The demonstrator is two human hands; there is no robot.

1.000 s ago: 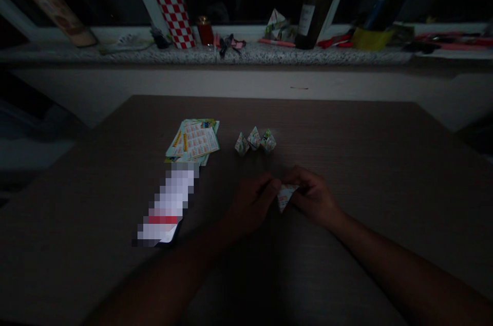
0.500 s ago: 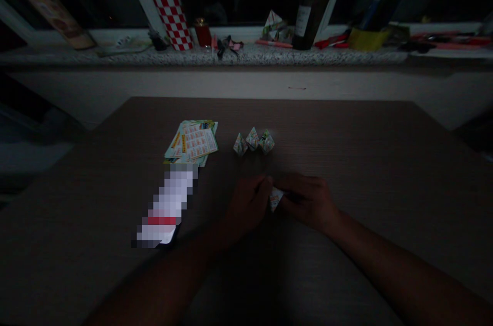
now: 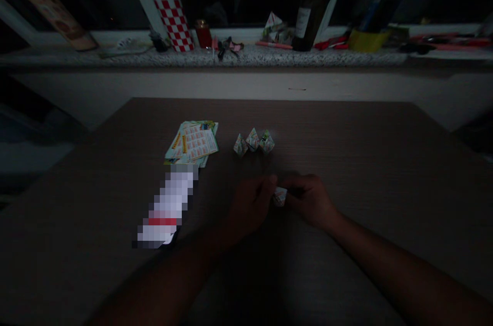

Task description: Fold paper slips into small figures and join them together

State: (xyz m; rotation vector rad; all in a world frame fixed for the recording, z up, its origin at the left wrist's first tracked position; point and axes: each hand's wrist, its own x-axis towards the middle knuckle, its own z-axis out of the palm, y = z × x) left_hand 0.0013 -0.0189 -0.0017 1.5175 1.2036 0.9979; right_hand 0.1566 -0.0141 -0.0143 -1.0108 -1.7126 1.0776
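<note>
A small folded piece of printed paper (image 3: 280,196) is pinched between my two hands above the middle of the table. My left hand (image 3: 254,202) grips its left side with thumb and fingers closed. On its right side, my right hand (image 3: 310,199) pinches it, fingers bent. Dim light hides the fingertips in part. Beyond my hands stand three small pointed origami pieces in a row: a left one (image 3: 240,146), a middle one (image 3: 252,139) and a right one (image 3: 266,142). They are folded from similar printed paper.
Printed paper sheets (image 3: 194,140) lie in a loose pile at the left. Just nearer is a phone (image 3: 169,205) with a lit, blurred screen. Behind the brown table (image 3: 365,161), a stone windowsill (image 3: 239,60) carries a red-checkered bottle (image 3: 175,23), a dark bottle (image 3: 306,20) and small clutter.
The folded paper has turned between my fingers and shifted slightly right, its lower point now looking blunter. My right-hand fingers have bent in more. The three origami pieces stay put.
</note>
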